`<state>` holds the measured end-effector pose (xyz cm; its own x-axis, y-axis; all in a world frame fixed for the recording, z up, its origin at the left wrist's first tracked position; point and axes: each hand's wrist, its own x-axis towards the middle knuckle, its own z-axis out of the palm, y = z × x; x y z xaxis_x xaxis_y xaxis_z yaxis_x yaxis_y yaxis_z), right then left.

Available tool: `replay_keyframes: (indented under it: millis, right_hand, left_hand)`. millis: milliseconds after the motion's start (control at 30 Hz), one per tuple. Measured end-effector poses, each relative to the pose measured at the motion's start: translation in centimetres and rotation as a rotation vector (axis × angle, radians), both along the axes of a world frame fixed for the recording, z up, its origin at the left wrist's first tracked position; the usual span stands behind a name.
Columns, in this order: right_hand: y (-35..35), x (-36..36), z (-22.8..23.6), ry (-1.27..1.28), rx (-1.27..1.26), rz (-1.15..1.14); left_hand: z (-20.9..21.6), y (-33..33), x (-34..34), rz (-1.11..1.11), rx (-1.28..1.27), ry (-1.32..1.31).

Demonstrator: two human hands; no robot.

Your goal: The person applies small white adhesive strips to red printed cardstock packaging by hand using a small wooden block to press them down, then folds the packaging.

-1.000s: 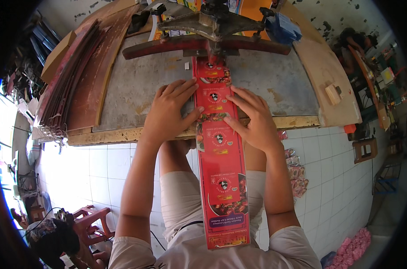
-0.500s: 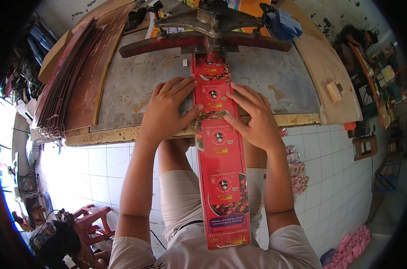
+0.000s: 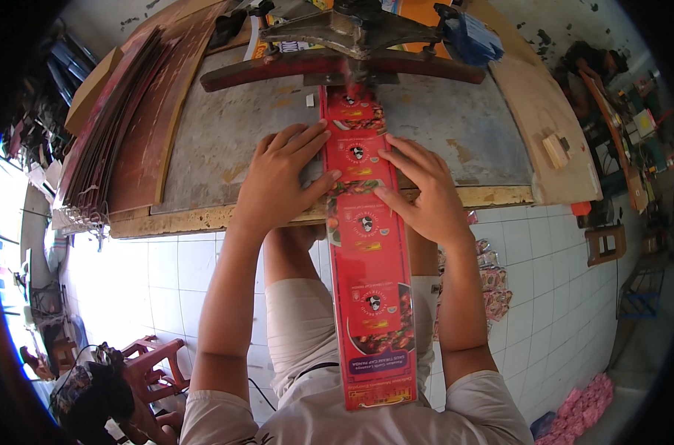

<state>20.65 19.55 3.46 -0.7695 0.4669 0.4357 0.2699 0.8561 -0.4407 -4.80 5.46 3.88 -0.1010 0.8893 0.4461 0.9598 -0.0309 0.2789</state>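
A long red printed strip (image 3: 370, 259) runs from under the press across the table's front edge and down over my lap. My left hand (image 3: 285, 174) rests along its left edge, fingers stretched forward and thumb on the strip. On the other side my right hand (image 3: 424, 185) lies with spread fingers, its fingertips and thumb touching the strip's right edge. Neither hand is closed round it. The strip's far end goes beneath the metal press (image 3: 355, 44), whose blurred red middle part hides it.
Dark red boards (image 3: 140, 111) stand stacked at the table's left. A wooden block (image 3: 554, 151) lies on the pale board at right. Small packets (image 3: 492, 282) lie on the tiled floor, near a red stool (image 3: 155, 367) and a pink heap (image 3: 582, 408). Another person (image 3: 92, 393) is at lower left.
The press's red middle part is now smeared by motion over the strip's far end. Strip and both hands sit very slightly further right in the picture; the hands keep their pose.
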Motion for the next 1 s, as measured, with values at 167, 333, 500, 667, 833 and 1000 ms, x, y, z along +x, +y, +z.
replay_keyframes:
  millis: [167, 333, 500, 667, 833, 1000]
  right_hand:
    - [0.03, 0.0, 0.0, -0.001, -0.006, 0.004]
    - [0.13, 0.08, -0.15, 0.003, -0.003, 0.003]
    - [0.02, -0.02, 0.09, 0.008, -0.016, 0.009]
    - [0.01, 0.11, 0.08, -0.002, -0.021, 0.0]
    - [0.01, 0.07, 0.07, -0.008, -0.016, -0.004]
    - [-0.07, -0.03, 0.03, -0.01, -0.028, -0.007]
  left_hand:
    - [-0.03, -0.02, -0.1, -0.001, -0.006, 0.013]
    - [-0.06, 0.12, -0.05, -0.007, -0.007, 0.018]
    - [0.0, -0.07, -0.08, 0.002, -0.012, 0.01]
    - [0.11, 0.0, 0.04, -0.002, -0.006, 0.005]
    - [0.02, -0.03, 0.0, -0.003, 0.003, 0.014]
    - [0.1, -0.04, 0.01, 0.001, 0.007, 0.009]
